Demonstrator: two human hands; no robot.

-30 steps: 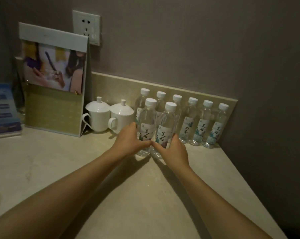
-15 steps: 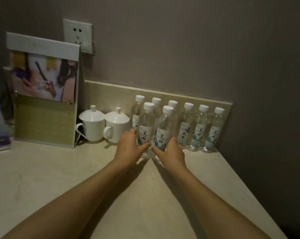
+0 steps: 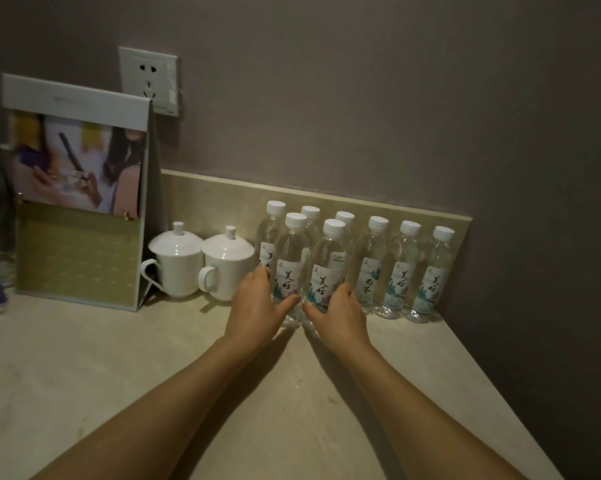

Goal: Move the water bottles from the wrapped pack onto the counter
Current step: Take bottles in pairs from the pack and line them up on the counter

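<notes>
Your left hand (image 3: 257, 306) grips one front bottle (image 3: 289, 268), your right hand (image 3: 340, 315) the other (image 3: 326, 271), fingers curled round both. Six bottles (image 3: 404, 271) already line the counter (image 3: 119, 375) backsplash. No pack visible; placement appears nearly complete.

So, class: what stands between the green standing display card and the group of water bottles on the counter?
In the head view, two white lidded cups stand side by side between the green standing display card and the water bottles, on the counter.
</notes>
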